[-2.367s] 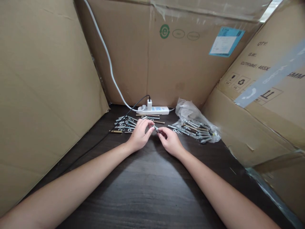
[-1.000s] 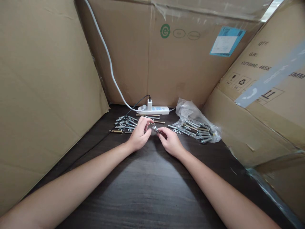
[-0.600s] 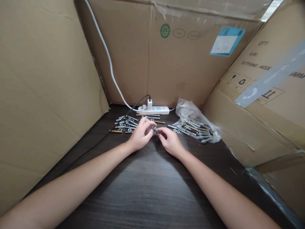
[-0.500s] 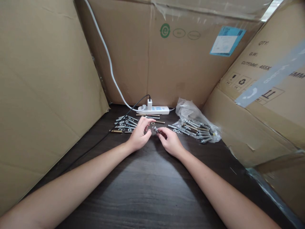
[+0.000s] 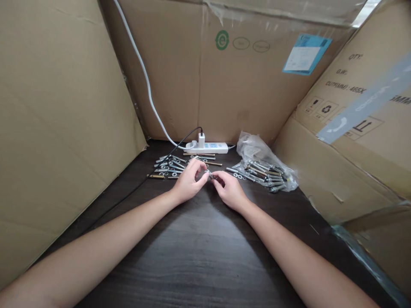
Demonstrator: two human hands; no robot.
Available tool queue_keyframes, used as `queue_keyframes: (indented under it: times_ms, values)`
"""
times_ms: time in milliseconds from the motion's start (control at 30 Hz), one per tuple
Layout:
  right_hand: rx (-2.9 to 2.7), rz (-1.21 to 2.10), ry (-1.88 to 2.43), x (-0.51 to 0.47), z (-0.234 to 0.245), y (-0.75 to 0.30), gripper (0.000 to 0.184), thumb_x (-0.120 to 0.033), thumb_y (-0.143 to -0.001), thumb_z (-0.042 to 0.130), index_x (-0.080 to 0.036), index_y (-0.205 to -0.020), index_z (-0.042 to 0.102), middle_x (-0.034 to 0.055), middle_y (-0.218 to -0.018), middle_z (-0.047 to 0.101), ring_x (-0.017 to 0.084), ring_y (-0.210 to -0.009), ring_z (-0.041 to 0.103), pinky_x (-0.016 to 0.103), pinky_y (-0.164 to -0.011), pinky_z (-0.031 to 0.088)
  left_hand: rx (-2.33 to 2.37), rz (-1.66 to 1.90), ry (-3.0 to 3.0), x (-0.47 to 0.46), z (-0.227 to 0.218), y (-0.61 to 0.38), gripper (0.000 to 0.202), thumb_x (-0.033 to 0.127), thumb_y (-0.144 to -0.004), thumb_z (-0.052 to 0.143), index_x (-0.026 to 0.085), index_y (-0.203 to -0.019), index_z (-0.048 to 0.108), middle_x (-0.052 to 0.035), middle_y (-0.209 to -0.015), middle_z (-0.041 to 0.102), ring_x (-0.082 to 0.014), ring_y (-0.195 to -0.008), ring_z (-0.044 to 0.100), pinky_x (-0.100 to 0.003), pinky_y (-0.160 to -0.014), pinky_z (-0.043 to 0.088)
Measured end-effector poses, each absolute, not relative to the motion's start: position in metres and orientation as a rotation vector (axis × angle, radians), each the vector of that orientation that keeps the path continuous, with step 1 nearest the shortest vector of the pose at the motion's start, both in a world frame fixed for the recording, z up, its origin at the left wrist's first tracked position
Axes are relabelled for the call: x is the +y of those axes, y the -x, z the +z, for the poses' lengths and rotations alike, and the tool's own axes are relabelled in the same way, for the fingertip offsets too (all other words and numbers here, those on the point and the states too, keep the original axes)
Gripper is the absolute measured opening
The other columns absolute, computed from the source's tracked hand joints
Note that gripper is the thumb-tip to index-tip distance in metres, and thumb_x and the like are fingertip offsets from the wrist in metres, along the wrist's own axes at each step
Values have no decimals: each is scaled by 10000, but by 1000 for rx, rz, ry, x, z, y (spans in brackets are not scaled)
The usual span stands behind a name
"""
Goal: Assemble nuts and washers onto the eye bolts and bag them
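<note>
Over the far middle of the dark wooden table [image 5: 199,252], my left hand [image 5: 188,183] and my right hand [image 5: 229,189] meet fingertip to fingertip. Both pinch one small silver bolt [image 5: 209,173] with a nut on its end, held between them. The left fingers curl round the nut end and the right fingers grip the shank. Behind the left hand lie several loose bolts and washers [image 5: 168,167] in rows. Right of the right hand, a clear plastic bag of bolts [image 5: 263,169] lies open on the table.
A white power strip [image 5: 207,148] with a plugged-in charger, a white cable and a black cable sits at the table's back edge. Tall cardboard boxes [image 5: 58,111] wall in the left, back and right sides. Two small washers [image 5: 238,175] lie by the bag.
My left fingers have closed back onto the bolt's nut end after opening and lifting a little. Both arms have kept their places.
</note>
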State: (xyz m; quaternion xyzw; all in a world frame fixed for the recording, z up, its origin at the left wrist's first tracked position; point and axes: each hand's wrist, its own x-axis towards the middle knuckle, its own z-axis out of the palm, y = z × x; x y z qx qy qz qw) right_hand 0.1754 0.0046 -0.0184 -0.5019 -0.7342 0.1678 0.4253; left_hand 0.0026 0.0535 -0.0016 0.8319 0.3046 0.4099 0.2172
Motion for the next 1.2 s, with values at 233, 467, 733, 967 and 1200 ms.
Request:
queue_keyframes:
  times_ms: [233,467,733,967,1200]
  values:
    - [-1821,427,1283,4,-17,-175,173,-173,-838,517,-184,-973,625,44,-870,646,151,-698,567,276,-676,464,765,1189,-2256,54,-3,-2,305,104,-835,447,208,-1115,513,-7,-845,431,-133,-753,443,-269,-687,410]
    - [-1830,438,1272,4,-18,-175,170,-182,-848,502,-184,-967,624,42,-872,644,147,-693,560,271,-665,461,855,1169,-2229,54,-2,-2,106,211,-849,500,187,-952,487,-12,-861,445,-132,-741,435,-277,-682,407]
    - [-1833,430,1270,4,-17,-176,165,-172,-842,503,-182,-957,622,45,-868,642,151,-699,557,272,-659,461,845,1173,-2290,53,0,-2,68,226,-861,523,186,-915,514,-10,-833,452,-131,-734,445,-274,-678,419]
    - [-1816,443,1278,5,-18,-176,179,-178,-848,501,-179,-984,618,43,-870,642,147,-686,558,275,-669,458,765,1166,-2263,54,-2,-2,188,155,-878,461,200,-1028,565,-14,-869,429,-118,-739,447,-255,-689,428]
    - [-1821,450,1284,4,-17,-175,174,-179,-840,503,-184,-967,623,42,-860,641,151,-684,563,276,-657,464,856,1189,-2217,54,-3,-2,108,199,-868,491,188,-975,489,-10,-851,432,-127,-733,440,-259,-666,410]
